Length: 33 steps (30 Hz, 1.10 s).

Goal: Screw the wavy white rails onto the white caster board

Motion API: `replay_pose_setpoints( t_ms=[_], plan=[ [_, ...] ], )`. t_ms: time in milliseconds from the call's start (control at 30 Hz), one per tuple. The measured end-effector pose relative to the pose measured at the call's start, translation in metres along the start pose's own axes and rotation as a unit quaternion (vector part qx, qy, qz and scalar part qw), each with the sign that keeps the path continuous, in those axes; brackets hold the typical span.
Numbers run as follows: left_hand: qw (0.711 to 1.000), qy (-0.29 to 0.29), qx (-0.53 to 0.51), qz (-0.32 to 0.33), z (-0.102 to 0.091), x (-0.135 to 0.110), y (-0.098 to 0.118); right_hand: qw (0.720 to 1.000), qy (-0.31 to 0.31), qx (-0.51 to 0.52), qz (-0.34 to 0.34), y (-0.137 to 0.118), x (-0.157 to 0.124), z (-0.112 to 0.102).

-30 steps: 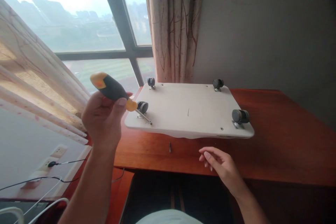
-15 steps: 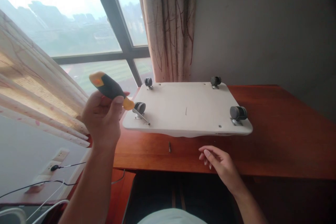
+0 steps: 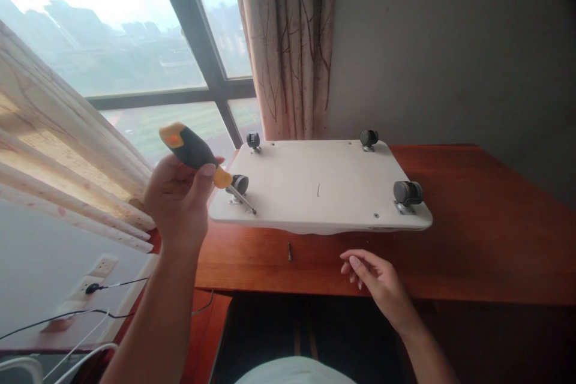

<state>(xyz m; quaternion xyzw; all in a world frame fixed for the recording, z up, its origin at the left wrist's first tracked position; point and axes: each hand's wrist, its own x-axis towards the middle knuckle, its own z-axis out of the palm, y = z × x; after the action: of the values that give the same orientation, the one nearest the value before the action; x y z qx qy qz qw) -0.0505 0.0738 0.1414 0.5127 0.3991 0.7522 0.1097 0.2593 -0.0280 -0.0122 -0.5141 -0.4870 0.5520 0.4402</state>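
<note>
Where the screwdriver (image 3: 196,150) overlaps it, the near-left caster (image 3: 242,183) is partly hidden.

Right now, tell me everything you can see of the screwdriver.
The screwdriver has a thick, dark handle, yellow at both ends, with an orange patch on the rear one, and a slim, metal-looking shaft. The left hand grips the handle. It is tilted, handle up to the left, shaft slanting down to the right across the near-left caster in view. Whether its tip touches the white panel, I cannot tell.
</note>
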Motion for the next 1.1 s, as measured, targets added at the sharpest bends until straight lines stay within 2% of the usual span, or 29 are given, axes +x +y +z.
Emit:
replay_pose_setpoints(
  t_ms=[267,433,567,767,967,1100],
  plan=[
    [1.000,-0.004,0.018,-0.013,-0.001,-0.001,-0.002,1.000,0.000,-0.007,-0.001,0.001,0.000,0.000],
    [0.998,-0.043,0.021,-0.027,-0.003,0.001,-0.002,1.000,-0.002,-0.011,-0.002,0.001,-0.001,0.000],
    [0.997,-0.062,0.043,-0.014,-0.002,0.004,-0.004,1.000,-0.002,-0.013,0.000,0.003,-0.001,-0.001],
    [0.991,-0.041,0.123,0.020,0.001,0.007,-0.007,1.000,0.001,-0.017,-0.005,0.003,-0.001,0.001],
    [0.988,-0.136,0.050,-0.044,0.003,0.015,-0.005,1.000,0.001,-0.015,-0.002,0.002,-0.001,0.001],
    [0.983,-0.169,-0.021,-0.061,0.003,0.019,-0.009,1.000,0.002,-0.008,-0.003,0.001,-0.001,0.001]
  ],
)
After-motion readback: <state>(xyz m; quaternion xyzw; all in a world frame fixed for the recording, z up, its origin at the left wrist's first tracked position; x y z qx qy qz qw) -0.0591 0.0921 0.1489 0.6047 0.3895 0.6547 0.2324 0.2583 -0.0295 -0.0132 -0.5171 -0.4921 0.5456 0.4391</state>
